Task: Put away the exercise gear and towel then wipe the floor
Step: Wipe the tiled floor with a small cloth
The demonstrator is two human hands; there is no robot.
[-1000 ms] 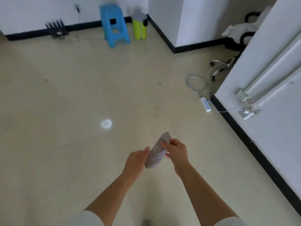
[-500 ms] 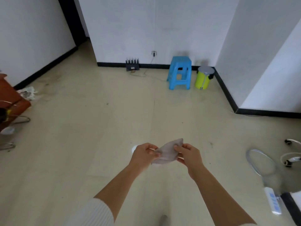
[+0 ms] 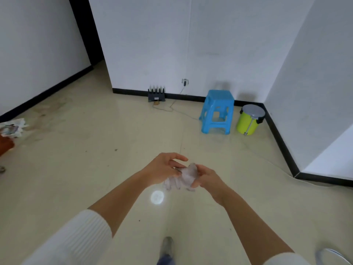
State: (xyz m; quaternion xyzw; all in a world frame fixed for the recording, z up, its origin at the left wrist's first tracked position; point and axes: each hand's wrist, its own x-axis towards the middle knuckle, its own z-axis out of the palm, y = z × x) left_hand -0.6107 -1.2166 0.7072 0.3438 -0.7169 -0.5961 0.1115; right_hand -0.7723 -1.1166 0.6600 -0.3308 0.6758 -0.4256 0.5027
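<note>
Two hands on one cloth, held in mid-air over the floor, about frame centre, just above a round glare spot on the tiles. Left hand pinches the cloth's left end with its lower fingers curled in; the top finger is stretched straight out over it. Right hand grips the right end, thumb on top and fingers curled underneath. Cloth is pale grey and crumpled, with a loose part hanging below the left hand. White ribbed sleeve on the left arm. Readable text: none legible. The black router at the far wall has a pale label, too small to read. Charger is plugged in above it, and a thin cable trails across the floor. Containers: one lime bin in the corner, grey lid down, contents hidden. Blue stool stands just left of the bin, not touching it. Papers lie at the left edge beside an orange item, which is cut off and can't be identified. Shoe tip at bottom centre, blurred.
</note>
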